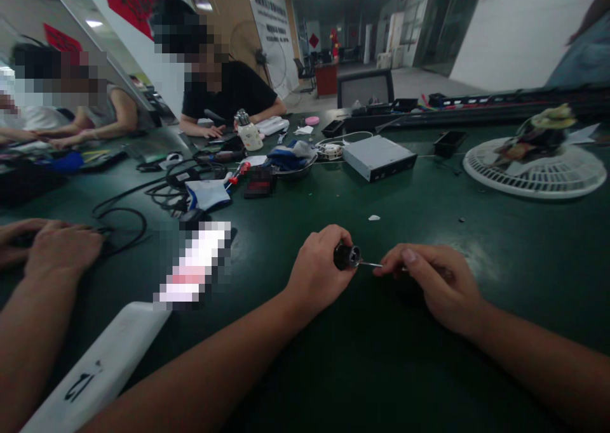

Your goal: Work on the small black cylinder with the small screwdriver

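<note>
My left hand (pixel 317 271) grips a small black cylindrical part (pixel 347 256) with a hollow, metal-lined end facing right. My right hand (pixel 429 287) pinches a thin metal rod (pixel 372 265) between thumb and fingers. The rod's tip reaches the open end of the black part, and the two look touching or nearly so. Both hands hover low over the dark green table (pixel 381 369). Part of the rod is hidden by my right fingers, so its full shape cannot be seen.
A co-worker's hand (pixel 60 249) rests at the left near black cables (pixel 166 188). A white strip marked "12" (pixel 95 369) lies near my left arm. Ahead stand a silver metal box (pixel 379 157) and a white round fan guard (pixel 534 173). Another person sits across.
</note>
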Action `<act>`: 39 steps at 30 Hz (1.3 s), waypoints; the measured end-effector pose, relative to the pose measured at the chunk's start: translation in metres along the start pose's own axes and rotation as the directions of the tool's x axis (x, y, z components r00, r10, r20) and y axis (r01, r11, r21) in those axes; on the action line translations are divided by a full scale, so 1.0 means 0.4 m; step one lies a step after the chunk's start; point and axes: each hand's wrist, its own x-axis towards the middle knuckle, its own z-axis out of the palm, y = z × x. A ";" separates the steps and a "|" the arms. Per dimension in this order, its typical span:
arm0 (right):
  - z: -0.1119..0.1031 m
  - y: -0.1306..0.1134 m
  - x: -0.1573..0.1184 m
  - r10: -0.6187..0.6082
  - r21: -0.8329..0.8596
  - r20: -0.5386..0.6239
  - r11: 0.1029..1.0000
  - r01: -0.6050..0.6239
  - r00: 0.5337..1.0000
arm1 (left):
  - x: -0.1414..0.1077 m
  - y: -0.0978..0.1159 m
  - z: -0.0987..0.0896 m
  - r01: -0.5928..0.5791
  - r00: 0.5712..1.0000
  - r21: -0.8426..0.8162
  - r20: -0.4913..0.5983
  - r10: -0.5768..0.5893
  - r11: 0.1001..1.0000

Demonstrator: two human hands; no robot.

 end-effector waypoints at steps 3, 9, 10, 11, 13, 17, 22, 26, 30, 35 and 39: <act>0.002 0.000 0.001 0.010 0.041 -0.029 0.999 -0.008 1.000 | 0.001 -0.002 0.001 0.020 1.000 -0.005 -0.004 -0.021 1.000; 0.008 0.003 -0.003 0.059 -0.078 -0.134 0.994 -0.070 0.989 | 0.000 0.000 0.002 0.028 1.000 0.017 -0.004 -0.028 0.999; 0.007 0.003 -0.003 0.048 -0.068 -0.112 0.996 -0.056 0.993 | 0.000 0.001 0.002 0.015 1.000 0.026 -0.004 -0.015 1.000; 0.005 0.003 -0.003 0.039 -0.043 -0.077 0.998 -0.043 0.996 | 0.000 0.001 0.002 0.003 1.000 0.037 -0.002 -0.003 0.999; 0.003 0.003 -0.002 0.031 0.018 -0.014 0.999 -0.031 0.999 | 0.000 0.002 0.001 -0.006 1.000 0.045 0.001 0.006 0.999; 0.007 0.000 -0.002 0.031 -0.028 -0.089 0.999 -0.034 0.996 | 0.001 0.002 0.001 0.006 1.000 0.022 -0.007 -0.006 1.000; 0.005 0.000 -0.002 -0.019 -0.044 -0.058 0.999 0.016 0.998 | 0.000 0.004 0.001 -0.013 1.000 0.053 0.018 0.012 0.998; 0.001 0.001 0.000 -0.027 0.014 -0.054 1.000 0.028 0.998 | 0.000 0.000 0.001 0.034 0.999 0.001 -0.018 -0.034 0.999; -0.001 -0.003 0.002 -0.033 0.026 -0.019 0.999 0.034 0.999 | 0.000 -0.004 0.001 0.056 0.998 -0.014 -0.019 -0.056 0.998; -0.004 -0.003 0.004 -0.080 0.020 0.015 0.997 0.080 0.997 | 0.000 -0.007 0.003 0.078 0.996 -0.048 -0.039 -0.080 0.996; 0.002 0.001 0.004 -0.147 0.040 0.024 0.988 0.146 0.989 | 0.001 -0.007 0.005 0.090 0.994 -0.070 -0.062 -0.094 0.994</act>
